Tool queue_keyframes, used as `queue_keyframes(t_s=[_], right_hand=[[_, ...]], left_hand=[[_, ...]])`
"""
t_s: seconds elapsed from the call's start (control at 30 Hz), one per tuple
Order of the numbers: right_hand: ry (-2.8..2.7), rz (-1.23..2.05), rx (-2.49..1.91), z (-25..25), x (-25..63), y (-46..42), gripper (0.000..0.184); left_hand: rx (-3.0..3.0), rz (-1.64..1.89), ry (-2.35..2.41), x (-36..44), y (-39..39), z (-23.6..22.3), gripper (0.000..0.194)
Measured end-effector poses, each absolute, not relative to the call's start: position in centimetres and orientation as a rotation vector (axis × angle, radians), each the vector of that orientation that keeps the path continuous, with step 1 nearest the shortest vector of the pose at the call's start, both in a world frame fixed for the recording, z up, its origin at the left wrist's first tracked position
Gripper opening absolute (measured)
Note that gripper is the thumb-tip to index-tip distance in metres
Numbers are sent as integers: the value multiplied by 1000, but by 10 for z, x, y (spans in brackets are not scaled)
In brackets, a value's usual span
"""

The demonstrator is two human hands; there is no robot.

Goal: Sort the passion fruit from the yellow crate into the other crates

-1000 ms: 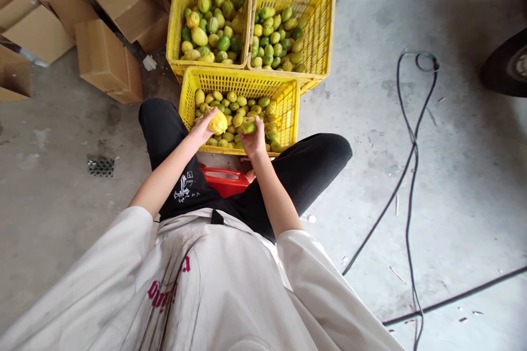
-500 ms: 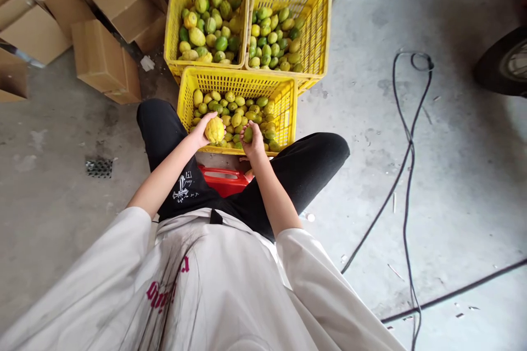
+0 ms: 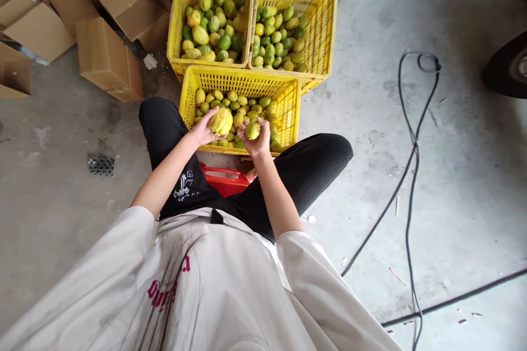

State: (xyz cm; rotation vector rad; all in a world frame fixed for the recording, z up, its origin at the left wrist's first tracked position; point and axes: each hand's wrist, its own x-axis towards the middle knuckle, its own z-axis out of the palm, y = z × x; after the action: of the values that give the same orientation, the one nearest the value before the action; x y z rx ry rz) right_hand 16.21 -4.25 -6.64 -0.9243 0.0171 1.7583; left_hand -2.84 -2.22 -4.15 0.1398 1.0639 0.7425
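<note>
My left hand (image 3: 202, 130) is closed around a large, lumpy yellow lemon (image 3: 221, 122). To its right, my right hand (image 3: 257, 144) grips a smaller green-yellow lemon (image 3: 252, 130), its rounded side facing up between thumb and fingers. Both hands are above the near part of a yellow slatted crate (image 3: 293, 115), which holds many small yellow and green lemons (image 3: 233, 95). The two held fruits are apart from each other, and my hands and the fruit hide part of the crate's contents.
Two more yellow crates of fruit, a left one (image 3: 170, 27) and a right one (image 3: 331, 27), stand behind. Cardboard boxes (image 3: 107, 60) lie at upper left. Below the near crate is a red plastic item (image 3: 224, 178). A black cable (image 3: 414, 142) and a tire (image 3: 508, 68) are at right.
My right hand has turned, so more of the green-yellow lemon shows. The large lemon in my left hand has turned and moved slightly right and up. The whole view has shifted a little.
</note>
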Motion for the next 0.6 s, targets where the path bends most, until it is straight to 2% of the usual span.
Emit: queue_keyframes(t_s=[0.17,0.4,0.5,0.6], right_hand=[[55,1815,-1059,-70,163,-41,7],[118,1924,-1342,-84,158,-42,21],[204,1842,-1391,-86,160,-43,26],[287,1744,-1420,-84,168,-42,40]], left_hand=[[130,767,1091,-26,-25,-45,44],[191,673,1203,-23,-22,-53,37],[98,631,1363,-26,-21,-65,35],[32,676,1383,-33,-21,-80,34]])
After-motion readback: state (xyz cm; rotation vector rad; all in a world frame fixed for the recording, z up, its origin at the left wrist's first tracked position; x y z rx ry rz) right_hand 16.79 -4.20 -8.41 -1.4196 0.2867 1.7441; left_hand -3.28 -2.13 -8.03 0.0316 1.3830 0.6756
